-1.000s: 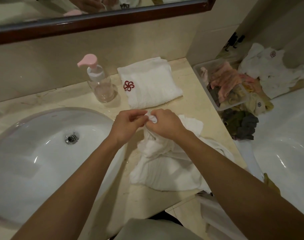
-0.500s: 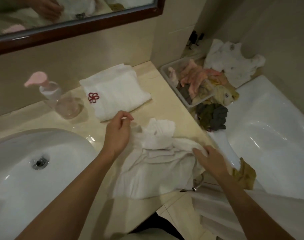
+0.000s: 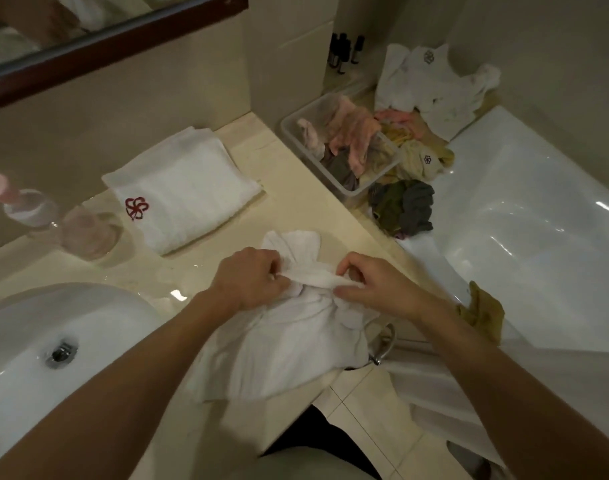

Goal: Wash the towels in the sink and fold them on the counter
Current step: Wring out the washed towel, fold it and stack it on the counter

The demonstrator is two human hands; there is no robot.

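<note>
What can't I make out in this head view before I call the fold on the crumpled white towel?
- Crumpled white towel, head view: edge under both hands' grip is hidden by left hand and right hand.
- Pink-capped clear pump bottle: blurred, cap cut by the left edge.
- Small dark bottles: too small to identify.
- White oval sink: partly hidden by the left forearm.

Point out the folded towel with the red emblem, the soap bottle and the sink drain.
folded towel [image 3: 185, 192], head view, on its flat white top.
soap bottle [image 3: 88, 233], head view, on its clear body.
sink drain [image 3: 61, 352], head view, on the metal ring.
</note>
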